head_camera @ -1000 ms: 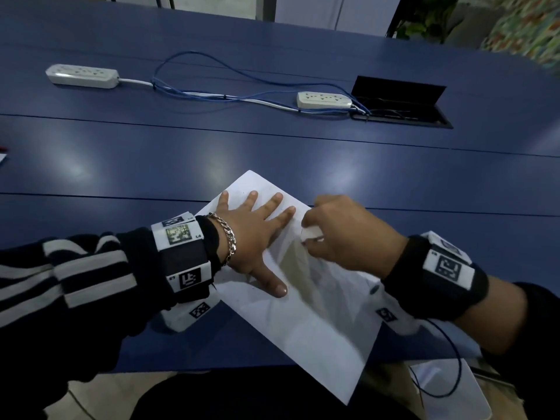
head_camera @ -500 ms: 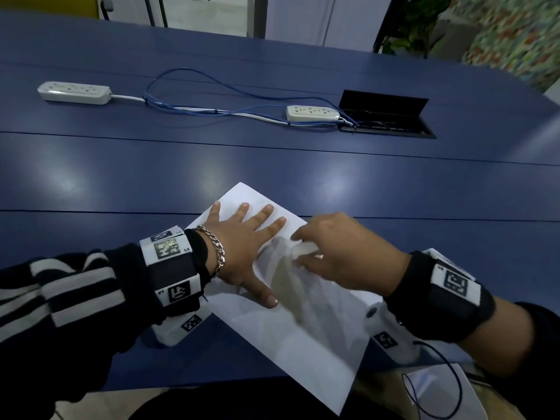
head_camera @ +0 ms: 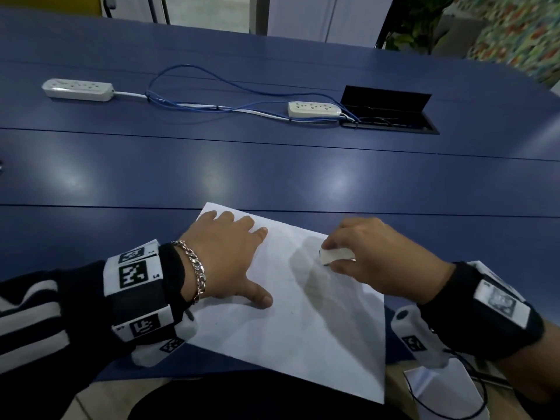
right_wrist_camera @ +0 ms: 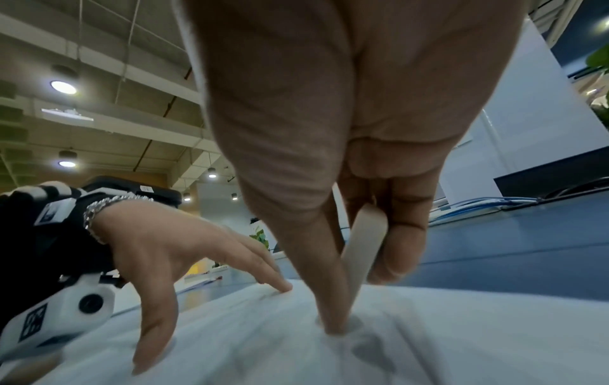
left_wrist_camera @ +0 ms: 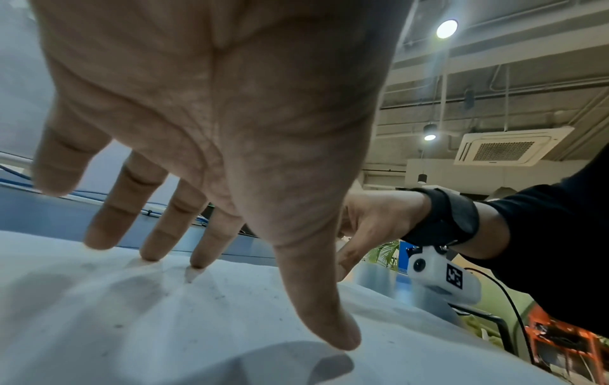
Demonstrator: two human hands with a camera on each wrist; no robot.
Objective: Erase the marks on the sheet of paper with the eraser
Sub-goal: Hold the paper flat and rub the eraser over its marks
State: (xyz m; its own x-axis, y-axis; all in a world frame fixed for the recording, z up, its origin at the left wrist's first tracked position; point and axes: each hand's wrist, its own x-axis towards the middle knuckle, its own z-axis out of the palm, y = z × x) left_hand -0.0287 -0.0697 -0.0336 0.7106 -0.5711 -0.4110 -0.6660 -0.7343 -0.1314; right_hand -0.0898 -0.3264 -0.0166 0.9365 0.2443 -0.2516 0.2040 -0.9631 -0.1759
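Paper sheet (head_camera: 318, 334) lies on blue worktop (head_camera: 272, 171). L hand (head_camera: 225, 262) flat, fingers spread, pinning its 10 o'clock corner. R hand (head_camera: 378, 259) pinches eraser (head_camera: 336, 256) at 2 o'clock. Faint specks remain; prob. nearly done.

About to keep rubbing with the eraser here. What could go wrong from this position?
The sheet of paper overhangs the table edge near you, so it may crease or tear there. Only the left hand fingertips pin it, so hard strokes from the right hand could shift or buckle it. The eraser is pinched narrowly and might slip.
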